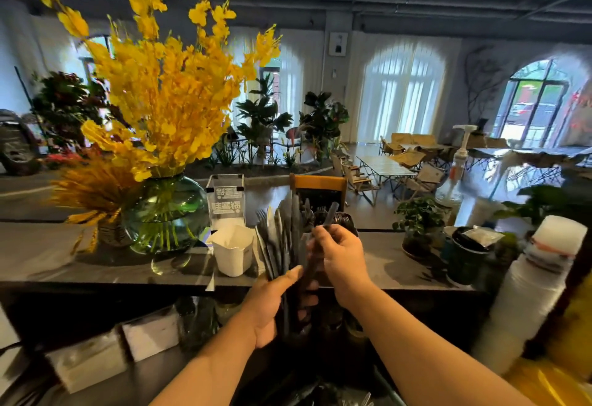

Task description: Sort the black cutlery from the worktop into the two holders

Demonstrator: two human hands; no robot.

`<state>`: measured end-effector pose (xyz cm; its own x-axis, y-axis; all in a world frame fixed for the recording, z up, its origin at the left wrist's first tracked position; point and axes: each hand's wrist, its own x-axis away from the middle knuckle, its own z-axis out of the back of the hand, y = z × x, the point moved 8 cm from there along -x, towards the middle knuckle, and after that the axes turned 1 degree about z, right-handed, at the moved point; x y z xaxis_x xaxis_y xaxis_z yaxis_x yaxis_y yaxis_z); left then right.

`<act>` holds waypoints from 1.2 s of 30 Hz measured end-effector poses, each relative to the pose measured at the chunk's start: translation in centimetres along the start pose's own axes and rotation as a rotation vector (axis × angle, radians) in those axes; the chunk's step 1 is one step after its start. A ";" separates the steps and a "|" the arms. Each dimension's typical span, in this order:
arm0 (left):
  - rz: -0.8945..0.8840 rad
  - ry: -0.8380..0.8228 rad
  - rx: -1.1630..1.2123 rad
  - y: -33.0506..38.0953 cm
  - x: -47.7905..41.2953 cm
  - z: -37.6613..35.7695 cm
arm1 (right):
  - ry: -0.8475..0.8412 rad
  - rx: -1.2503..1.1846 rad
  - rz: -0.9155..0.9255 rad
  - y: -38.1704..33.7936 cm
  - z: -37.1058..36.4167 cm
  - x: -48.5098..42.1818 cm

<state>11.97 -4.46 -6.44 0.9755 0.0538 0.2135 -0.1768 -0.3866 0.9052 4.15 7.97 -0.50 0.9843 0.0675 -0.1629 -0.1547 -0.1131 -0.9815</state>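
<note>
We are looking at a bundle of black cutlery [282, 242] that is fanning upward to the right of the green glass vase [166, 213]. It is being held above the grey worktop [390, 264] rather than lying on it. The pieces are looking slim, long and matt, dark grey to black. Some seem to be sitting in thin wrappers, though blur is keeping us from being sure. Fork tines are showing at the edge of the fan nearest the vase. The other tips are running together, so we cannot tell knives from spoons.

The left hand [272, 306], below and to the right of the vase, is gripping the lower ends of the bundle. Its fingers are curling round the handles and its thumb is lying along the front. The right hand [339, 255], farther right of the vase, is pinching a single piece [331, 211] between thumb and fingers. That piece is tilting up and away from the vase, its top end poking above the hand.

A white holder [232, 250] is standing on the worktop just right of the vase, between it and the fan, close beside the fan's edge. A dark holder [347, 224] is sitting behind the right hand, mostly hidden, and we cannot make out what it is holding.
</note>
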 end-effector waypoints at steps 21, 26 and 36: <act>0.052 -0.122 -0.033 -0.3 3.1 2.3 | 0.017 0.264 0.110 -3.5 -1.4 2.1; 0.010 -0.067 0.002 -0.5 1.4 2.8 | 0.265 0.182 0.136 -5.2 2.5 -0.1; -0.005 -0.030 0.070 -0.7 -1.9 3.4 | 0.482 0.489 0.294 -9.2 8.4 -6.6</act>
<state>10.67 -7.44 -8.73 0.9800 0.0285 0.1971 -0.1636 -0.4497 0.8781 -1.68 16.90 8.79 0.8070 -0.3524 -0.4738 -0.3265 0.4023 -0.8553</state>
